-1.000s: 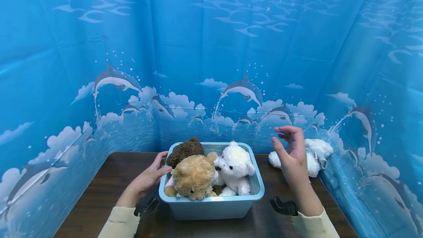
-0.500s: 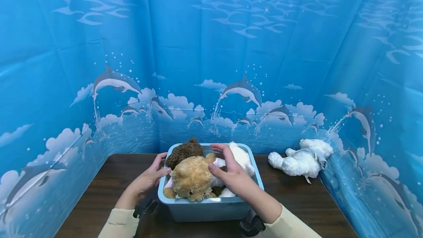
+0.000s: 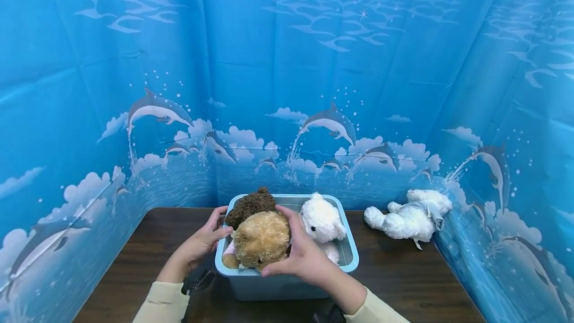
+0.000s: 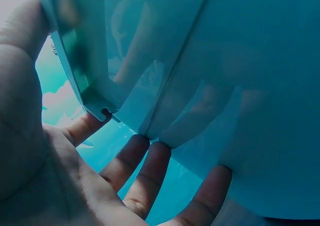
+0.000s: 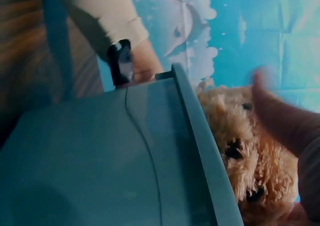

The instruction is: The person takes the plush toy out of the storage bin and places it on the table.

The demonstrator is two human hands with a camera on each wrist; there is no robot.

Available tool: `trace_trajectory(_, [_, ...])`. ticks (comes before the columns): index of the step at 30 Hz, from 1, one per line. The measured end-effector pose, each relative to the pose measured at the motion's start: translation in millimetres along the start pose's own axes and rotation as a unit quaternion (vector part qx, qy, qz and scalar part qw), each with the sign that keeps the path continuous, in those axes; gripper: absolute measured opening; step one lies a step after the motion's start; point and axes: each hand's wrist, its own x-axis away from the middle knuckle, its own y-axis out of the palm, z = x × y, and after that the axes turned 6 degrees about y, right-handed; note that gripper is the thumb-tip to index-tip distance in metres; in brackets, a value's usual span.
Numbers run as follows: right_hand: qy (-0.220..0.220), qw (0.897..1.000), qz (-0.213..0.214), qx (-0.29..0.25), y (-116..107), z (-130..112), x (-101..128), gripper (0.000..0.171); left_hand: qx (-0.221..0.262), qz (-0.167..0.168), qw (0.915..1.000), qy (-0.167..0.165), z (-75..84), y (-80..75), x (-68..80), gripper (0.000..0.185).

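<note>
Head view first: we see a blue bin (image 3: 282, 285) on the dark table (image 3: 134, 263), with a tan bear (image 3: 261, 238) lying uppermost at its left side, next to a brown plush (image 3: 252, 206) and a white dog (image 3: 323, 218). Our left hand (image 3: 204, 241) grips the bin's wall, thumb over the rim, fingers against the outside. Our right hand (image 3: 307, 258) is spread wide about the tan bear's right side, thumb well apart from the forefinger and near the front rim; we cannot tell how firmly, if at all, it presses the fur. In the right wrist view that thumb is blurred, so we would not trust the hold. As we judge it, soft fur could slip between such widely set fingers, and a tug might drag the brown plush along, since the two touch. Pushing down instead could wedge the bear against the rim; a slack left hand could let the bin slide. The white plush (image 3: 405, 218) outside, on the table near the curtain (image 3: 287, 64), seems safe from all this.
</note>
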Motion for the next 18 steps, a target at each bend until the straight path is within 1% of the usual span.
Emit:
trace_trajectory(2, [0.009, 1.0, -0.008, 0.003, -0.2, 1.6, 0.2, 0.131, 0.001, -0.001, 1.0, 0.0, -0.2, 0.3, -0.2, 0.071])
trace_trajectory(5, [0.032, 0.999, -0.026, -0.024, -2.7, 2.2, -0.2, 0.131, 0.002, -0.002, 1.0, -0.001, -0.6, 0.2, -1.0, 0.072])
trace_trajectory(9, [0.07, 0.992, -0.05, -0.092, -6.6, 3.3, -1.5, 0.132, 0.005, -0.004, 1.0, -0.004, -1.7, 0.6, -1.4, 0.073])
trace_trajectory(13, [0.096, 0.979, -0.062, -0.166, -8.2, 4.7, -3.8, 0.129, 0.005, 0.0, 1.0, -0.004, -2.0, 1.4, -0.2, 0.073])
trace_trajectory(15, [0.1, 0.976, -0.063, -0.181, -8.1, 5.3, -4.7, 0.122, 0.003, 0.002, 1.0, -0.003, -1.3, 1.5, 0.3, 0.073])
trace_trajectory(16, [0.097, 0.977, -0.063, -0.181, -7.9, 5.9, -5.1, 0.117, 0.001, 0.003, 1.0, -0.002, -0.8, 1.4, 0.6, 0.073])
trace_trajectory(18, [0.083, 0.984, -0.057, -0.15, -7.4, 7.0, -5.2, 0.11, 0.0, 0.002, 1.0, 0.0, 0.3, 1.1, 0.5, 0.073])
